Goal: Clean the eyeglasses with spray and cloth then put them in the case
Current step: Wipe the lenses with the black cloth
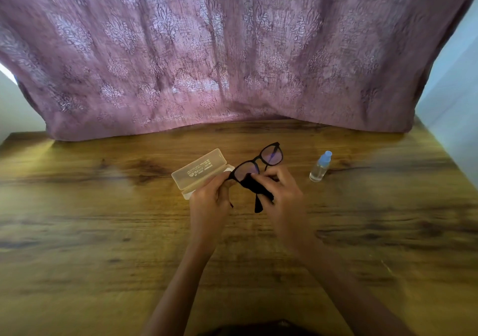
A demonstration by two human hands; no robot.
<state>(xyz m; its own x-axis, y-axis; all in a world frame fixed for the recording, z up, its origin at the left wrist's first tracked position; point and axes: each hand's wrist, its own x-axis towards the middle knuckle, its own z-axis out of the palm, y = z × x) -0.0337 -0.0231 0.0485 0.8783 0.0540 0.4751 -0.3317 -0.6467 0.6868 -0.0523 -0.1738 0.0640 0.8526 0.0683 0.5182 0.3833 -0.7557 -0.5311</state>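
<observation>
Both hands meet over the middle of the wooden worktop (pixel 103 219), holding a pair of black-framed eyeglasses (pixel 258 163) just above its surface. The left hand (pixel 210 201) is curled closed around the near left end of the frame, about where the temple joins, with its fingers wrapped under and its thumb on top. The right hand (pixel 280 196) pinches a dark cloth (pixel 254 184) between its fingers and thumb and presses it against the lower edge of the nearer lens; a strip of the cloth hangs down between the two hands. The glasses are tilted, so the far lens rises up and to the right, clear of both hands, and shows a faint purple-blue reflection. Just to the left of the glasses, and partly hidden behind the left hand, lies a translucent, cream-coloured case (pixel 200 172) with its lid swung open, printed lettering showing on the lid; what lies inside cannot be made out. Well apart to the right stands a small clear spray bottle (pixel 320 167) with a pale blue cap, upright on the worktop and touched by neither hand. A mauve patterned curtain (pixel 232 51) hangs along the far edge of the worktop, its hem resting on the wood, and both bare forearms reach in from the bottom of the view
</observation>
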